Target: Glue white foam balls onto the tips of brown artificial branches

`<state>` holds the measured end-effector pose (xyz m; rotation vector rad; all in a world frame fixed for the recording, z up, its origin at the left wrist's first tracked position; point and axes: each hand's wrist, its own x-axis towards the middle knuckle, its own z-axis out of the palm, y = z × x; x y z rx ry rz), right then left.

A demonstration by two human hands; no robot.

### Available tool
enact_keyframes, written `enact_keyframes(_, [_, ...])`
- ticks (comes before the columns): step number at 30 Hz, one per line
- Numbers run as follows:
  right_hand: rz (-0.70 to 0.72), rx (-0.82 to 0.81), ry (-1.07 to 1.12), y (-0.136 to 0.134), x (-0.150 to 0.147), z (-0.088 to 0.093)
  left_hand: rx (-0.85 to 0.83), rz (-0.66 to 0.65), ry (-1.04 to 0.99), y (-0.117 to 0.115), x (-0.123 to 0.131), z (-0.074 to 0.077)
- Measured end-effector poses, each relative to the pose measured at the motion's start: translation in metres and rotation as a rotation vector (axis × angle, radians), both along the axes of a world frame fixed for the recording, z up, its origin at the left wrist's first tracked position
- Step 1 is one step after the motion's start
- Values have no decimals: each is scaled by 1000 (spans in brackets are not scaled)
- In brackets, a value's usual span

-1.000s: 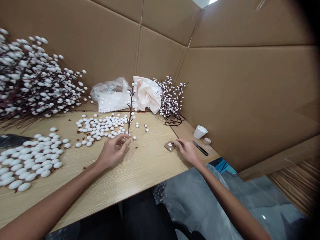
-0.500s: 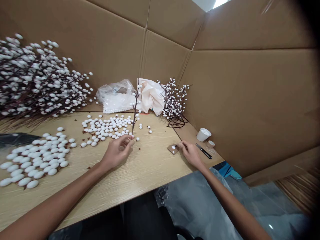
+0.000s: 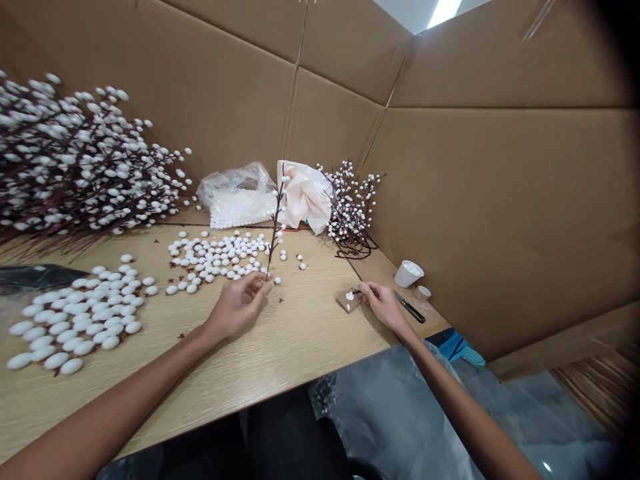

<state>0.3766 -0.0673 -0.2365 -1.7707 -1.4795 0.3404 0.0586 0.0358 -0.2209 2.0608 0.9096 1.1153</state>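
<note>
Pinched between the fingertips of my left hand (image 3: 239,303) is the lower end of a thin brown artificial twig (image 3: 275,230), which stands upright with a few white buds on its side shoots. My right hand (image 3: 383,305) is closed around a short dark stick (image 3: 356,292). The stick's tip reaches a small brown cardboard piece (image 3: 343,301) bearing dabs of a white paste (image 3: 349,295). What my right fingers cover is hidden. Loose white buds (image 3: 220,257) lie in a patch behind my left hand, and larger white buds (image 3: 83,317) spread to its left.
A big bundle of white-budded branches (image 3: 100,160) fills the left back. Behind the loose buds are a clear bag of white balls (image 3: 237,200), a crumpled pale cloth (image 3: 305,197) and a smaller branch bunch (image 3: 350,203). At right lie a white cup (image 3: 409,273) and a black-handled knife (image 3: 411,308). Cardboard walls (image 3: 480,220) enclose the table.
The whole view has shifted slightly. Both hands keep nearly the same places, the left still with the twig and the right still with the stick at the cardboard piece.
</note>
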Motion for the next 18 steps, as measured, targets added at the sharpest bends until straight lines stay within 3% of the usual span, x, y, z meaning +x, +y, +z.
enact_keyframes(13, [15,-4,219,9,-4,15,9,-4,19,-2,-1,1])
enact_keyframes(18, [53,27,378,15,-18,40,-29,-16,6,-2,-1,3])
